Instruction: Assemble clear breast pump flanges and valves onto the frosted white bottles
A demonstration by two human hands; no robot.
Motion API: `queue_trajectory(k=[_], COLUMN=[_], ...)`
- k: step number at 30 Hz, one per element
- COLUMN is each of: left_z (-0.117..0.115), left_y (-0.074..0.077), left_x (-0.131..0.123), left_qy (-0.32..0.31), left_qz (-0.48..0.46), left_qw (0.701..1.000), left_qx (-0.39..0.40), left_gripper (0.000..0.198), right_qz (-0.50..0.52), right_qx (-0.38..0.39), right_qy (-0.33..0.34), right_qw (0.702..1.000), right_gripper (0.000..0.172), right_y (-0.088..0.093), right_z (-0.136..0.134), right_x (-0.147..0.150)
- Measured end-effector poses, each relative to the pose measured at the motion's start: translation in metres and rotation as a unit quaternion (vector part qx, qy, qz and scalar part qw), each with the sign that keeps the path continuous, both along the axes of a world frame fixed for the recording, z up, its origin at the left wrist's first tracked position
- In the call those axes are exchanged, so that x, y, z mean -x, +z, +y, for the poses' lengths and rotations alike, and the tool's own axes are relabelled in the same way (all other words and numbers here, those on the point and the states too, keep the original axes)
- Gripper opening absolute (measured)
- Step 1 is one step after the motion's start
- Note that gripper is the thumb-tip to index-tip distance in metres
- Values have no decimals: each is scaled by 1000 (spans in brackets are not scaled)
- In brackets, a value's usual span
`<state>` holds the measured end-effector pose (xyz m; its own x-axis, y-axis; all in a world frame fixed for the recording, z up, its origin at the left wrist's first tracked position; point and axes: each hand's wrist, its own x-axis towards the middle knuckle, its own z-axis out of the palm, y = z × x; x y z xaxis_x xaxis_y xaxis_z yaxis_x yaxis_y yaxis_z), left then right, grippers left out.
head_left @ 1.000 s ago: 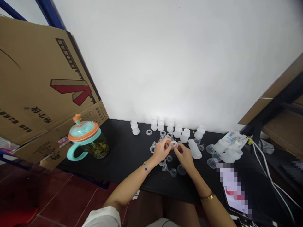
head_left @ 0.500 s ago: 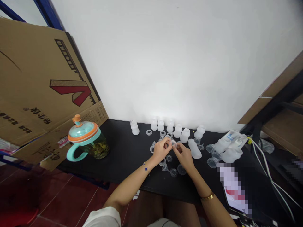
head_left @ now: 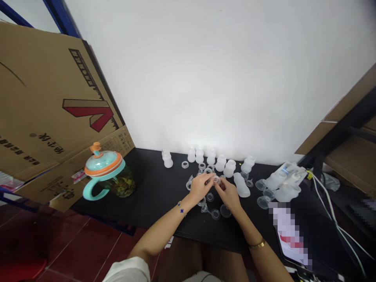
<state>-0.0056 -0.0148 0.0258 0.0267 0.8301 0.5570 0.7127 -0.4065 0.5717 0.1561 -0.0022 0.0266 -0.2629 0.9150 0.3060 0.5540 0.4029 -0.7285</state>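
Observation:
Between the fingertips of my left hand (head_left: 201, 185) and my right hand (head_left: 228, 192) is a small clear plastic ring (head_left: 216, 179), pinched from both sides; whether another part sits inside it I cannot tell. Around my hands lie loose clear rings and nipple-like pieces, among them a round piece (head_left: 209, 196) and a clear disc (head_left: 215, 214). Beside my right hand a frosted white bottle (head_left: 242, 185) lies tipped over. Several more frosted bottles (head_left: 221, 162) stand in a row behind my hands. One bottle with a clear top (head_left: 167, 158) stands apart to the left.
A teal and orange lidded jug (head_left: 108, 172) stands at the left, before a large cardboard box (head_left: 44, 109). To the right are more bottles (head_left: 288, 192), clear domes (head_left: 264, 201), white cables (head_left: 329, 199) and a phone (head_left: 290, 239). The black table (head_left: 158, 203) meets a white wall.
My fingers have shifted slightly around the clear ring, and it now faces a little more upward to the right. The bottles and loose pieces have stayed put.

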Motion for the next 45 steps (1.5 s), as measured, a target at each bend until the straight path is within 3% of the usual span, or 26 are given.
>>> queue_trajectory(k=[6, 12, 16, 19, 45], left_z=[0, -1, -1, 0, 0], left_y=[-3, 2, 3, 3, 4], left_x=[0, -1, -1, -2, -3], left_qy=[-1, 2, 5, -1, -10], left_qz=[30, -15, -31, -24, -23], left_qw=[999, 999, 998, 998, 996], left_qx=[-15, 31, 53, 57, 86], left_gripper=[28, 32, 25, 17, 15], right_qz=[-1, 32, 47, 50, 64], right_qx=[12, 14, 6, 8, 6], right_qy=[-6, -25, -34, -29, 5], right_qw=[1000, 999, 998, 998, 998], right_gripper=[33, 35, 37, 39, 38], right_y=[0, 2, 1, 1, 0], right_z=[0, -1, 0, 0, 1], right_x=[0, 0, -1, -1, -1])
